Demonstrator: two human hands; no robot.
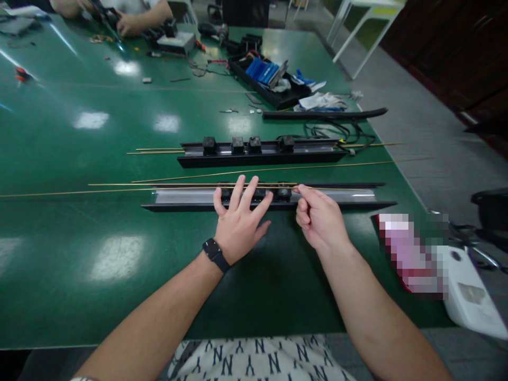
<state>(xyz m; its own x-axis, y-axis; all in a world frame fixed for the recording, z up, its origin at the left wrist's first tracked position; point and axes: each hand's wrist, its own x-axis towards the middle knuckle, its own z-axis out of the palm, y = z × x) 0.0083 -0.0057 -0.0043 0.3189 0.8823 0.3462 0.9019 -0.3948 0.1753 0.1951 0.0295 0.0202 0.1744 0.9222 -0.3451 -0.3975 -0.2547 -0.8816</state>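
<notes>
A long black channel (182,207) with a pale inner strip lies across the green table, with black blocks (284,191) in it. Over its middle my left hand (243,218) is spread, fingertips at the thin brass rods (119,184) that run along the channel. To the right, my right hand (319,214) pinches a brass rod between thumb and index finger, its other fingers curled. Behind them lies a second black channel (262,159) holding several black blocks (209,145), with brass rods sticking out at its ends. Another loose rod (238,172) lies between the two channels.
Black cables (341,128) and a black strip (325,114) lie at the back right, near gloves (323,101) and a black tray (257,90) with blue items. Another person's hand (130,24) works at the far left. A white object (472,291) sits at the right edge.
</notes>
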